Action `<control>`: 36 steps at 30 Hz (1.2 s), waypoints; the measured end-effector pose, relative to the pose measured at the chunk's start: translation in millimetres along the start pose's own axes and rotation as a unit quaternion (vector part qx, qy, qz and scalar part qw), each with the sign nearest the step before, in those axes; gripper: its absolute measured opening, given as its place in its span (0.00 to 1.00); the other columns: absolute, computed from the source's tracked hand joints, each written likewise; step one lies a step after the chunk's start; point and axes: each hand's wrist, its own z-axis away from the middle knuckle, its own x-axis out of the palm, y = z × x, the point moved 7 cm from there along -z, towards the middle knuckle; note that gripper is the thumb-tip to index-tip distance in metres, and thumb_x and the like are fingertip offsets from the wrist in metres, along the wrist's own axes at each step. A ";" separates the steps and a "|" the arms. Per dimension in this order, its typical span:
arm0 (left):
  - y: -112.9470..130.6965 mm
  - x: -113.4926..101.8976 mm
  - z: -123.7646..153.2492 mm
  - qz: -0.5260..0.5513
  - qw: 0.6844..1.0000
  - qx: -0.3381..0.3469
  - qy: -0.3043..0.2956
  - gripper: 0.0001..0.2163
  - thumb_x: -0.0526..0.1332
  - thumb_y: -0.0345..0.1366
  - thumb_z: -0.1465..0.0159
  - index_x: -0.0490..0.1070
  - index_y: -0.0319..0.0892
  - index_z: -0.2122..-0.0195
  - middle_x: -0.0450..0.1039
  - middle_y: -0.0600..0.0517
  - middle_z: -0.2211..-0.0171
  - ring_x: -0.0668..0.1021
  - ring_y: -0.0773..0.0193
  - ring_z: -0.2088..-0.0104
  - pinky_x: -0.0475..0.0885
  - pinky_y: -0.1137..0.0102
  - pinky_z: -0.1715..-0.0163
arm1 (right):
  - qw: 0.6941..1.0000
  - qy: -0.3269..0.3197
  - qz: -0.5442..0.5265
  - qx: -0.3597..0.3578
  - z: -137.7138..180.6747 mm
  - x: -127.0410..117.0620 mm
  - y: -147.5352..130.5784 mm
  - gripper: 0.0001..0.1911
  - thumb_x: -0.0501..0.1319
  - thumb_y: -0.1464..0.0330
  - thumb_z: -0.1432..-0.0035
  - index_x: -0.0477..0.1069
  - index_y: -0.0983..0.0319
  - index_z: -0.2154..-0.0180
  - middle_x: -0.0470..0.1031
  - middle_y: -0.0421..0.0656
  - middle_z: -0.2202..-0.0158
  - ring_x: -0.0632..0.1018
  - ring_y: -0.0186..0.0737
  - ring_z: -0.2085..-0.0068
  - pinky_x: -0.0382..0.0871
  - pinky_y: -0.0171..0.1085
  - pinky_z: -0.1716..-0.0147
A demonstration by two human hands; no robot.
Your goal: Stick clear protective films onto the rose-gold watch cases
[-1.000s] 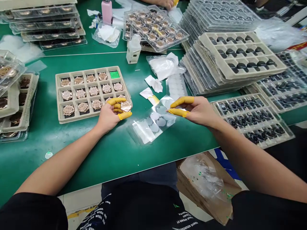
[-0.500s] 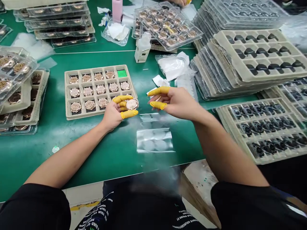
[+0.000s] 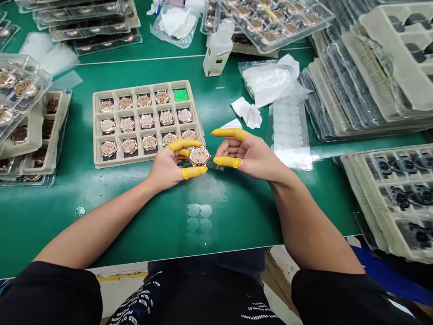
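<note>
My left hand (image 3: 171,167), with yellow finger cots on, pinches a rose-gold watch case (image 3: 200,156) by its edges, its back with a CE mark facing up. Just right of it is my right hand (image 3: 241,155), thumb and forefinger in yellow cots and held apart; I see nothing between them. Behind my left hand lies a beige tray (image 3: 96,135) of similar watch cases, each in its own compartment, with a green piece (image 3: 181,94) in the far right one. A clear sheet of round films (image 3: 199,219) lies on the table in front of my hands.
A white bottle (image 3: 218,49) stands behind the tray. Crumpled white wipes (image 3: 246,112) and a plastic bag (image 3: 270,83) lie right of it. Stacked trays rise at the left (image 3: 59,135), back and right (image 3: 358,158). Another clear sheet (image 3: 290,135) lies beyond my right hand.
My right hand has come nearer to the watch case, which stays in my left hand. The camera view has shifted, so the trays on the right sit farther right.
</note>
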 end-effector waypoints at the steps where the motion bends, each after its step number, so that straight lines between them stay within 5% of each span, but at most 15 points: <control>1: 0.0 0.5 0.1 0.001 1.000 -0.008 -0.004 0.34 0.84 0.41 0.59 0.79 0.40 0.51 0.85 0.47 0.58 0.86 0.60 0.60 0.83 0.66 0.54 | 1.000 -0.001 0.014 -0.018 0.8 -1.2 -2.1 0.32 0.77 0.63 0.46 0.73 0.58 0.42 0.81 0.39 0.66 0.82 0.36 0.67 0.82 0.37 0.64; 4: -1.9 1.3 -1.1 0.011 0.999 -0.041 -0.019 0.33 0.84 0.39 0.59 0.79 0.40 0.51 0.84 0.50 0.62 0.84 0.64 0.65 0.82 0.69 0.59 | 0.990 0.000 0.086 -0.114 4.0 -0.7 -12.0 0.24 0.73 0.65 0.41 0.75 0.57 0.43 0.81 0.39 0.66 0.82 0.36 0.66 0.80 0.37 0.63; 7: -4.3 1.5 -2.4 0.019 0.997 -0.074 -0.033 0.32 0.83 0.38 0.58 0.79 0.40 0.51 0.83 0.52 0.66 0.83 0.67 0.68 0.81 0.72 0.62 | 0.947 0.033 0.223 -0.230 9.4 1.9 -23.2 0.14 0.66 0.70 0.36 0.79 0.56 0.49 0.80 0.39 0.67 0.80 0.36 0.67 0.75 0.37 0.66; 12: -5.9 -0.3 -2.1 0.030 0.993 -0.113 -0.028 0.33 0.84 0.37 0.61 0.80 0.41 0.51 0.83 0.52 0.65 0.84 0.65 0.67 0.82 0.71 0.62 | 0.882 0.081 0.341 -0.315 15.6 4.5 -30.4 0.14 0.62 0.74 0.36 0.80 0.53 0.54 0.79 0.40 0.65 0.79 0.36 0.66 0.72 0.37 0.68; 21: -6.7 -0.8 -4.1 0.038 0.991 -0.124 -0.026 0.33 0.84 0.37 0.62 0.79 0.41 0.52 0.83 0.53 0.67 0.84 0.66 0.68 0.82 0.71 0.63 | 0.882 0.064 0.340 -0.321 18.7 6.5 -25.0 0.13 0.64 0.72 0.35 0.81 0.51 0.52 0.81 0.41 0.62 0.81 0.36 0.64 0.74 0.36 0.65; 30: -6.6 0.1 -4.8 0.045 0.992 -0.115 -0.027 0.34 0.84 0.37 0.61 0.78 0.39 0.52 0.82 0.53 0.66 0.83 0.67 0.67 0.82 0.71 0.62 | 0.866 0.082 0.349 -0.350 22.1 7.0 -29.7 0.10 0.61 0.72 0.33 0.81 0.54 0.61 0.83 0.40 0.65 0.81 0.36 0.67 0.74 0.37 0.71; 36: -6.9 1.7 -3.7 0.031 0.994 -0.098 -0.042 0.34 0.84 0.38 0.60 0.78 0.40 0.50 0.83 0.51 0.64 0.85 0.62 0.63 0.84 0.67 0.58 | 0.826 0.114 0.429 -0.347 20.2 9.6 -28.5 0.12 0.59 0.72 0.32 0.81 0.53 0.61 0.82 0.42 0.67 0.80 0.40 0.66 0.71 0.42 0.69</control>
